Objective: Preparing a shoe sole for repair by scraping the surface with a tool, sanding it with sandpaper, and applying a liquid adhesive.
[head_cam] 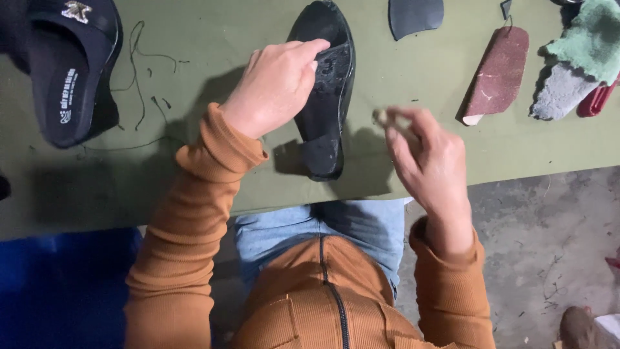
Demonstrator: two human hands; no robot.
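Tabletop point(194, 39) covered in olive-green cloth fills the upper part of the view, with a person in a rust-orange ribbed top and blue jeans seated at its near edge. On the far left lies a black wedge sandal point(71, 71) with a small metal ornament on its strap, its footbed empty and facing up. Near the middle lies a black shoe sole point(326, 129), underside up, running away from the person. The left hand point(274, 87) rests on the sole's left edge, fingers curled together and pressing down on its middle part. The right hand point(429, 158) hovers just right of the sole, thumb and fingertips pinched on a small pale object point(380, 116), blurred, perhaps a bit of rubber or eraser. Further right lie a dark red sanding block point(497, 74), a grey-and-green fuzzy cloth point(578, 58) and a dark cut piece point(415, 16) at the top edge. Loose black threads point(139, 77) trail between sandal and sole.
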